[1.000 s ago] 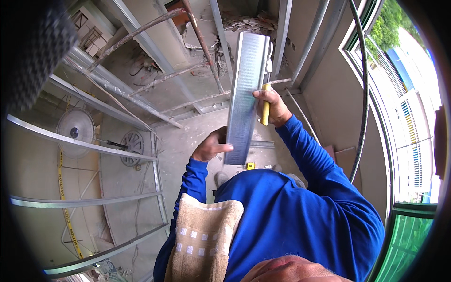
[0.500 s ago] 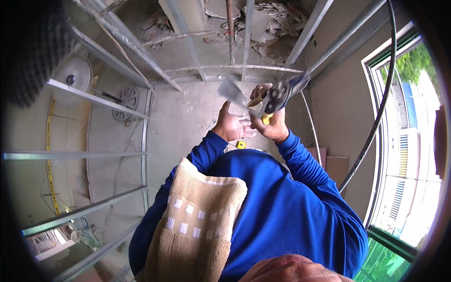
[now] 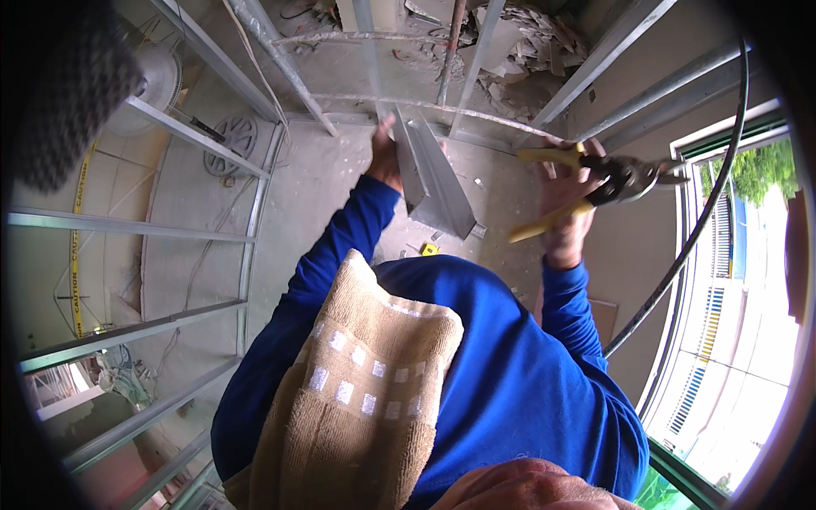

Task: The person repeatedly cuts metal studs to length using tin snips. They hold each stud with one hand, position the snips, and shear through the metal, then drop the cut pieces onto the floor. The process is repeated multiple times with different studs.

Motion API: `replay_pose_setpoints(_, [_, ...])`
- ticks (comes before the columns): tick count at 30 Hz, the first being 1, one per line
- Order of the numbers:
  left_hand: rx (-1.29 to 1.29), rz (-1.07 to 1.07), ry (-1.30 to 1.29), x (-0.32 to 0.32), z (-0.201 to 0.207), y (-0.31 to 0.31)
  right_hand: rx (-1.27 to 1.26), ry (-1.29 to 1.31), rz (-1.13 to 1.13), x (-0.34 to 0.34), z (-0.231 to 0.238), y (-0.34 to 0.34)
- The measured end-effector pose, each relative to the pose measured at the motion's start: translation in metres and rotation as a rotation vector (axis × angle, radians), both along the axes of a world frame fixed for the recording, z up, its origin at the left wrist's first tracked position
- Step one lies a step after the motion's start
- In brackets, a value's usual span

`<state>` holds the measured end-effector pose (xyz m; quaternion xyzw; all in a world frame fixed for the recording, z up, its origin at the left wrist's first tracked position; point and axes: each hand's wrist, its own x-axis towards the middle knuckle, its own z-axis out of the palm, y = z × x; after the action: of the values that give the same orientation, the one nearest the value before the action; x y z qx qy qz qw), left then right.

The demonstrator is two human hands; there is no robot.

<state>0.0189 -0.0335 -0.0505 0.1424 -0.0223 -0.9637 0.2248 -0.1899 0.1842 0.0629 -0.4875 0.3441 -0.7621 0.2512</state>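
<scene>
My left hand (image 3: 387, 160) grips one side of a short U-shaped metal stud piece (image 3: 435, 180), thumb up along its far end; most of its fingers are hidden behind the metal. The piece is tilted, its near end toward my body. To the right, my right hand (image 3: 568, 208) holds tin snips (image 3: 627, 178) with yellow handles spread apart. The snips' jaws point right, toward the window, away from the metal piece.
A yellow tape measure (image 3: 430, 250) lies on the floor close to my body. Metal framing (image 3: 136, 224) stands at left, with more bars ahead. Broken board debris (image 3: 531, 51) is piled beyond. A black cable (image 3: 693, 217) hangs before the window at right.
My hands have moved apart. The snips have swung right, away from the metal piece, with their jaws now toward the window. The stud piece now shows lengthwise in my left hand.
</scene>
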Motion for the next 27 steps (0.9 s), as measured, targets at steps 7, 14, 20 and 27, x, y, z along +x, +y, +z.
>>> replay_pose_setpoints(7, [-0.323,0.334,-0.495,-0.001,0.009,-0.013,0.481,-0.554,0.24,-0.018,-0.055,0.047])
replay_pose_setpoints(14, [-0.381,0.322,-0.387,0.002,0.017,-0.011,0.642,-0.222,0.24,-0.001,-0.082,0.07])
replay_pose_setpoints(20, [-0.423,0.318,-0.548,-0.025,-0.004,0.02,0.94,0.048,0.403,0.013,-0.093,0.075])
replay_pose_setpoints(27, [-0.845,0.721,-0.925,-0.047,-0.012,0.01,1.01,0.367,0.459,0.009,-0.121,0.065])
